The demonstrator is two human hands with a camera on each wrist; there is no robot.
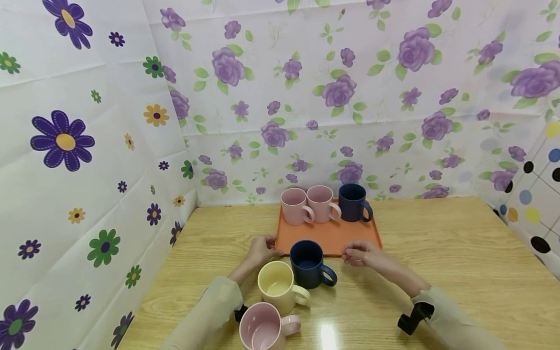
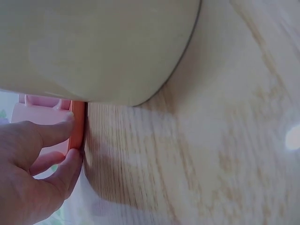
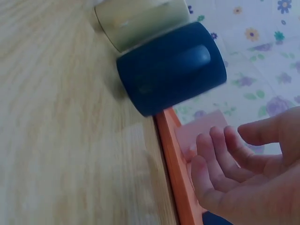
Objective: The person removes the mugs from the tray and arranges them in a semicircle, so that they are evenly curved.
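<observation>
An orange tray (image 1: 323,238) lies toward the back of the table, bearing two pink mugs (image 1: 292,210) and a navy mug (image 1: 349,206) along its far side. My left hand (image 1: 262,250) pinches the tray's front left corner between thumb and fingers, seen close in the left wrist view. Over the front edge, toward the right, is my right hand (image 1: 364,253), fingers loosely bent and holding nothing. Another navy mug (image 1: 306,274) stands just in front of the tray, between the hands. A yellow mug (image 1: 279,294) and a pink mug (image 1: 261,330) follow it toward me.
The wooden table (image 1: 437,243) extends to both sides of the tray. A flowered cloth (image 1: 302,116) hangs behind it, and another flowered cloth (image 1: 105,194) covers the left side. Handles of the front mugs point right.
</observation>
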